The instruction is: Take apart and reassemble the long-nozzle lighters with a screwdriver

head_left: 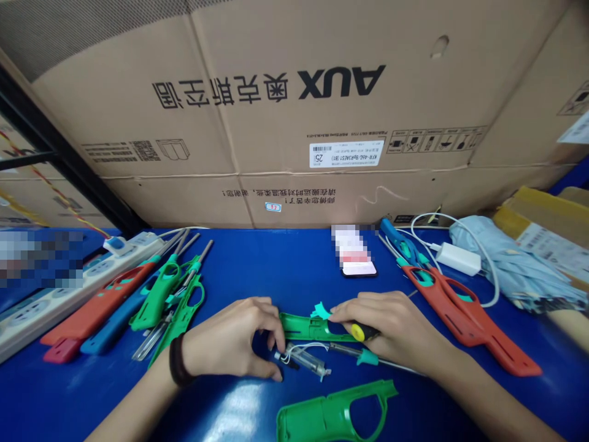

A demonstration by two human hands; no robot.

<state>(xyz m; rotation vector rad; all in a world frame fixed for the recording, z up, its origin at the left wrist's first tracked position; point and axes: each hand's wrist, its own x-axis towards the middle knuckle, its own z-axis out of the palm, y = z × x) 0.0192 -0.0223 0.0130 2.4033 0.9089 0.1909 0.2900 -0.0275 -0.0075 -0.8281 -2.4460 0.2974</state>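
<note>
My right hand [391, 322] pinches a small teal plastic piece [319, 311] between thumb and fingertips. A screwdriver with a yellow-and-black handle [359, 332] is tucked in the same hand. Beneath lies a green lighter shell half [304, 327], partly hidden by my hands. My left hand [234, 337] is beside its left end, thumb and fingers apart; fingertips seem to touch the shell. Just below is a clear fuel tank [310, 362] with white wires, beside a metal rod carrying another teal piece [367, 357]. Closer to me lies a second green shell half [317, 416].
On the left, red, blue and green lighters [105, 301] lie by a white power strip [99, 270]. To the right are red lighters [464, 307], a white charger [458, 259] and a blue bag [497, 264]. A phone [359, 267] lies before a large cardboard box [276, 147].
</note>
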